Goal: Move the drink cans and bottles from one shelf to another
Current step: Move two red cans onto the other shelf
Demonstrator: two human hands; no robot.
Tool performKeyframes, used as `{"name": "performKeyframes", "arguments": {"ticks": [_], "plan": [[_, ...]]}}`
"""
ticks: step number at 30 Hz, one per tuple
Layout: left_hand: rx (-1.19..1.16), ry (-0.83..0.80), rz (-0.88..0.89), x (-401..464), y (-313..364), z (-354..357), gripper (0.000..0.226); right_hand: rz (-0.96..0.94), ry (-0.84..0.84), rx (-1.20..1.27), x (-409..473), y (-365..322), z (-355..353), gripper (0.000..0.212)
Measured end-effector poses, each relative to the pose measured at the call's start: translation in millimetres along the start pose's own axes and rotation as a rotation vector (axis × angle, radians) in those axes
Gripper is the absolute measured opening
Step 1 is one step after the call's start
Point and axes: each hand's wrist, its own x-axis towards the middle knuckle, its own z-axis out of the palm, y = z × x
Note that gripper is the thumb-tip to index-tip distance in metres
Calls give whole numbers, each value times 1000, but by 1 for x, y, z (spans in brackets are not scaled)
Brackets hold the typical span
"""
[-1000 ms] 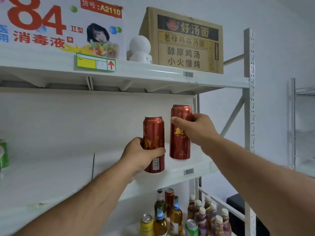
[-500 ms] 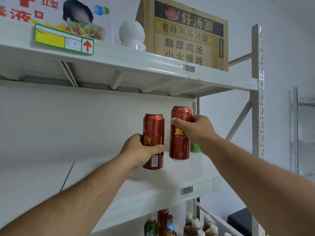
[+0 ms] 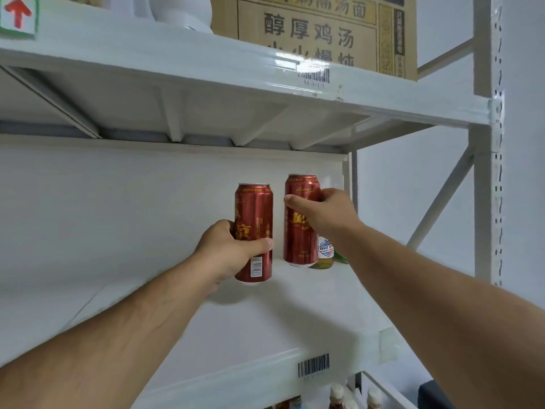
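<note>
Both arms reached up over the white shelf [image 3: 265, 326]. The left hand [image 3: 227, 255] wrapped its fingers [image 3: 261, 245] around the lower half of one red can [image 3: 254, 228]; the right hand [image 3: 327, 214] gripped another red can [image 3: 298, 228] near its top, both upright, beside a bottle [image 3: 325, 253] behind.

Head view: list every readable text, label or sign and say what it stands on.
"醇厚鸡汤": cardboard box on the top shelf.
"BEIJING BEER": rim of the left-hand can.
Red up arrow: green-edged tag.
Right-hand can script, both barcode stickers, the bottle label: too blurred.
</note>
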Motion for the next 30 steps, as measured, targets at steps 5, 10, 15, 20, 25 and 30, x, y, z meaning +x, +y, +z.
{"name": "performKeyframes", "arguments": {"ticks": [5, 10, 15, 20, 25, 30], "plan": [[16, 75, -30, 22, -1, 21, 45, -6, -67, 17, 41, 26, 4, 46], [34, 153, -55, 48, -2, 38, 45, -19, -130, 51, 75, 47, 12, 43], [49, 213, -72, 62, -8, 49, 36, -51, -193, 55, 98, 63, 25, 39], [70, 245, -93, 64, -18, 52, 39, -11, -261, 58, 115, 76, 45, 37], [72, 251, -105, 62, -28, 46, 31, 56, -293, 13, 134, 88, 67, 47], [68, 243, -121, 63, -37, 40, 38, 154, -268, 23, 150, 102, 79, 45]]}}
